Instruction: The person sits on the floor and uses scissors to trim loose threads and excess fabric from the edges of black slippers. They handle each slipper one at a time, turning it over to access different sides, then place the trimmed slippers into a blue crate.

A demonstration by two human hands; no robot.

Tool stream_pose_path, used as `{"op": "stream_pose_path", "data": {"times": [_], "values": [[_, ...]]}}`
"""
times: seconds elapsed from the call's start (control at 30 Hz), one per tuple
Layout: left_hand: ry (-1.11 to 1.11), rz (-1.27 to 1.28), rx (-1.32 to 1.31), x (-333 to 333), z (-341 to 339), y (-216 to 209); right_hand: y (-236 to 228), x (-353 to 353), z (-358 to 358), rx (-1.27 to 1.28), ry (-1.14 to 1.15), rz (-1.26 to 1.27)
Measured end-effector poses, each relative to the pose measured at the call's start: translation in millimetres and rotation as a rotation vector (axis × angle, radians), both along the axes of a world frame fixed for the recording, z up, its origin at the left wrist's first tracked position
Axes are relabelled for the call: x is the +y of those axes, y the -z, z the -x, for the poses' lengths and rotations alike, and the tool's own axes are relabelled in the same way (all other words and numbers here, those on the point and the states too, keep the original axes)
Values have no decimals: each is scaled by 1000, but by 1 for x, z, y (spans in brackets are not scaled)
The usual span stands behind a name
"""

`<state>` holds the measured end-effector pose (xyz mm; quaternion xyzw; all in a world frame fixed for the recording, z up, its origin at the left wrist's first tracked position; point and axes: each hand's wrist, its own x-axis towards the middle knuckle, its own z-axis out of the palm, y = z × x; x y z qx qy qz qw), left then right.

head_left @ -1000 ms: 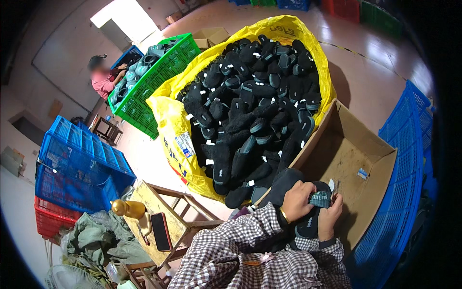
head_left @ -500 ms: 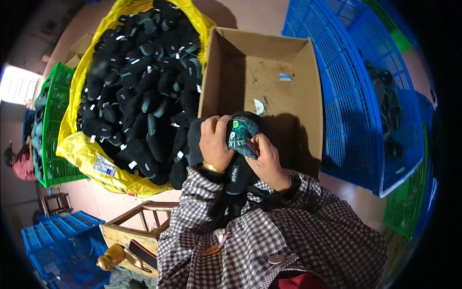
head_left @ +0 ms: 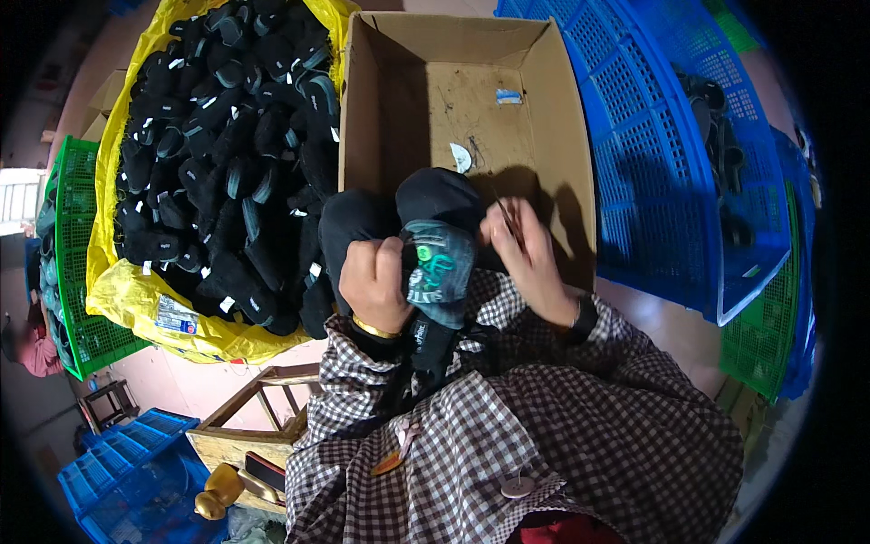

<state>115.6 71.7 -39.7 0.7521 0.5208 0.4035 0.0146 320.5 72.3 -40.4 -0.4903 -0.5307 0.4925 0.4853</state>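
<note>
Left hand (head_left: 376,286): closed on the left edge of the slipper (head_left: 439,272), pinching fabric between thumb and fingers; gold bracelet (head_left: 373,329) at the wrist
Right hand (head_left: 526,249): raised just beside the slipper's right edge, well clear of the left hand, fingertips pressed together on a thin dark tool (head_left: 508,220), too small to tell of what kind
Slipper: held over the lap, between the two hands, dark, with green and pale stitching turned up to view
Knees (head_left: 439,193): clad in black, just beyond the slipper, at the box's near edge
Box (head_left: 575,136): cardboard, standing open, with a white scrap (head_left: 460,158) near the middle of its floor and a blue scrap (head_left: 508,96) toward the far right corner
Bag (head_left: 113,290): yellow, heaped with black slippers (head_left: 231,172), along the box's left edge
Blue crate (head_left: 634,154): just beside the box's right edge, holding dark footwear (head_left: 725,154)
Stool (head_left: 217,446): wooden, bearing a gold figure (head_left: 219,490) at the near left corner and a phone (head_left: 265,471) toward the right edge
Green crate (head_left: 86,299): beyond the bag's left edge, near a person in pink (head_left: 39,352)
</note>
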Motion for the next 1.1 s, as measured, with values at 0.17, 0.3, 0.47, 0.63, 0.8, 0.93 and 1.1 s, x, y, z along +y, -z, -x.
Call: {"op": "stream_pose_path", "data": {"times": [0.17,0.3,0.47,0.63,0.8,0.93,1.1], "values": [[105,-46,35,-5,-20,-6,6,6,13,-132,-161,93],[86,-16,-64,-9,-22,3,6,2,16,-265,-79,61],[68,50,-6,-7,-14,4,10,-1,17,-357,-11,-42],[34,59,-52,-10,-19,5,21,-7,15,-178,-19,-11],[187,-1,80,-10,-30,1,34,-1,24,-220,65,115],[240,99,22,-10,-25,7,34,-3,29,-176,121,147],[485,168,124,-37,-18,7,46,-2,28,-215,140,125]]}}
